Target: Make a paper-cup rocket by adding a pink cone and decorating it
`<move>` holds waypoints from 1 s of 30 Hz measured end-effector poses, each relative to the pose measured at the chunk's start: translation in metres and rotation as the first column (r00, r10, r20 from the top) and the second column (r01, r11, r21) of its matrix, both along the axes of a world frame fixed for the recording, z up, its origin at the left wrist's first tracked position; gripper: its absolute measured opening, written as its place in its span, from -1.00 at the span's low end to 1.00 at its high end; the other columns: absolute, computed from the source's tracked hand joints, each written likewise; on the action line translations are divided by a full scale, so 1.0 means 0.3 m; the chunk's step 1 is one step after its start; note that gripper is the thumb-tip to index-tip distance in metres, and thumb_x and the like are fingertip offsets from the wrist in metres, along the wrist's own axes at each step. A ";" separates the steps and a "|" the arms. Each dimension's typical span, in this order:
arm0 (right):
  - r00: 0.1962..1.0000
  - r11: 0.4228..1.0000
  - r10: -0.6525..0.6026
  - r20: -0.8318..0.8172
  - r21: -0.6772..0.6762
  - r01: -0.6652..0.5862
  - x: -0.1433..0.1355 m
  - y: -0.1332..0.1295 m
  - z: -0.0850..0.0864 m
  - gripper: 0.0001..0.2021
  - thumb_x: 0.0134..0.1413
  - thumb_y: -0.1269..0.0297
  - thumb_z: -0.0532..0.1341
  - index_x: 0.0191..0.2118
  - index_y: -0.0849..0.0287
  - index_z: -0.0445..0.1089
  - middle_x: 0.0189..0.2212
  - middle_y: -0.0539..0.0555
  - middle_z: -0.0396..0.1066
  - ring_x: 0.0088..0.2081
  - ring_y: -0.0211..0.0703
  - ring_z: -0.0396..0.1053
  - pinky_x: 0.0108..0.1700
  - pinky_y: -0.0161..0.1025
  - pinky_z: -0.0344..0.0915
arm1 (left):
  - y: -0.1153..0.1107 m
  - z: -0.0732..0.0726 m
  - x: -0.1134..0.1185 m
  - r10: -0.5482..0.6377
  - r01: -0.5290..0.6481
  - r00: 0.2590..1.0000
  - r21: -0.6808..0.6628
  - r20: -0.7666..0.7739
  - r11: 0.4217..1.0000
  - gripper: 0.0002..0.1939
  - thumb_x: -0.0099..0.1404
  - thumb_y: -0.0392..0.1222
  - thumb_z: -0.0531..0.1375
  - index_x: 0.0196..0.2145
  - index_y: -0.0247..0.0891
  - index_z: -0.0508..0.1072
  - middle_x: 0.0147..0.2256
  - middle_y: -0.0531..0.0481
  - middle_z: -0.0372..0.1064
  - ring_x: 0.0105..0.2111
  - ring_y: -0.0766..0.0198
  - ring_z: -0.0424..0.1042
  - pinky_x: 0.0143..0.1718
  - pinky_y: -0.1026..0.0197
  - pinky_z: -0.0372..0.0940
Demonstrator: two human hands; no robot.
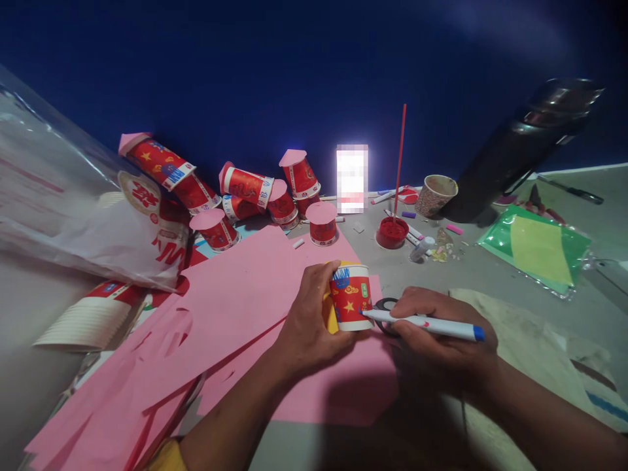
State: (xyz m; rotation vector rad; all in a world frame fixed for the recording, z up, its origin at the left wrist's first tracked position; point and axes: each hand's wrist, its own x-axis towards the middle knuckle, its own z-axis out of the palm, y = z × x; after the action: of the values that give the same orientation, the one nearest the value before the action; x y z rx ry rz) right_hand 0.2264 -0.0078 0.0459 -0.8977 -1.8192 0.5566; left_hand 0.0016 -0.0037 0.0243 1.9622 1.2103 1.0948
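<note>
My left hand [311,307] grips a red paper cup [350,297] from its left side, thumb and fingers wrapped round it. Blue drawn marks, a yellow star and cloud shapes cover the cup's side, and yellow paper shows behind it. Between the fingers of my right hand [441,327] is a white marker [426,322] with a blue end. Its tip meets the cup's right side, low down. Behind the marker lie dark-handled scissors [387,314], partly hidden by my right hand. Pink paper sheets [235,288] spread beneath and to the left of the cup.
Several red cups with pink paper tops [322,226] stand or lie at the back. A red pot [392,233] holds an upright stick. Rightward are a speckled cup [436,195], a leaning black flask [520,150] and a green packet [534,248]. Stacked cups [88,320] lie left.
</note>
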 end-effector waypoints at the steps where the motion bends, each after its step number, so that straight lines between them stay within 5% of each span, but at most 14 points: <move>1: 1.000 1.000 -0.001 0.011 0.009 0.000 0.000 0.000 0.000 -0.93 0.18 0.40 0.31 -0.32 0.10 0.53 -0.48 0.02 0.60 -0.49 -0.14 0.54 -0.41 -0.25 0.43 | 0.000 0.000 0.000 -0.002 0.002 1.000 -0.003 -0.002 1.000 -0.10 0.11 -0.17 0.49 0.31 -0.03 0.17 0.15 -0.14 0.24 0.13 -0.02 0.35 0.14 -0.13 0.42; 30: 0.999 0.999 0.033 0.042 -0.002 -0.033 0.007 -0.004 0.002 -0.86 0.17 0.46 0.25 -0.36 0.09 0.49 -0.53 -0.05 0.53 -0.54 -0.23 0.46 -0.46 -0.29 0.31 | 0.000 0.000 0.000 -0.012 0.012 1.000 0.008 0.000 1.000 -0.13 0.14 -0.18 0.46 0.31 -0.01 0.17 0.15 -0.13 0.25 0.13 -0.01 0.35 0.13 -0.13 0.41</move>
State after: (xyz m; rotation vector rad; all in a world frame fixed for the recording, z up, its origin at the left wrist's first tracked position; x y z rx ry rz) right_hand 0.2286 -0.0089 0.0464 -0.8873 -1.8745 0.5643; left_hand 0.0016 -0.0036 0.0243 1.9726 1.1945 1.0959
